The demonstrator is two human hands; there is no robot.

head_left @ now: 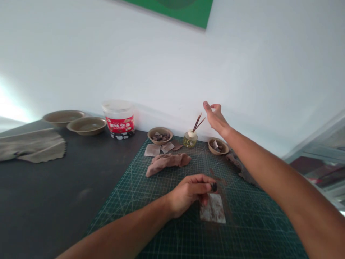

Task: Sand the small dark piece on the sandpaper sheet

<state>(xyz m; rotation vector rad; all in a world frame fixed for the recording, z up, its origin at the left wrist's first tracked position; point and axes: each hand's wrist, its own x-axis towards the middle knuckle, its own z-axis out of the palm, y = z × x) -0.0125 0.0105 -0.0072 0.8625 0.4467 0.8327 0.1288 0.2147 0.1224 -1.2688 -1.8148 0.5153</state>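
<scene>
Between the thumb and fingers of my left hand [192, 191] is a small dark piece [214, 186]. Just below it lies a pale, brown-smeared square [212, 209] on the green cutting mat [126, 201]. My right hand [216, 117] is raised in front of the wall, above and beside a small glass bottle [190, 139] with dark sticks. Its thumb and fingers are curled towards each other, with a gap between them and nothing visible held. A bowl with several pieces [218, 151] stands below my right hand.
A rolled brownish cloth [168, 162] lies mid-mat. Behind it are flat pale squares [152, 150] and a bowl of stones [160, 130]. Further left stand a red-labelled tub [119, 120], two shallow bowls [87, 132] and a grey cloth [35, 145]. A dark rough piece [242, 169] lies right.
</scene>
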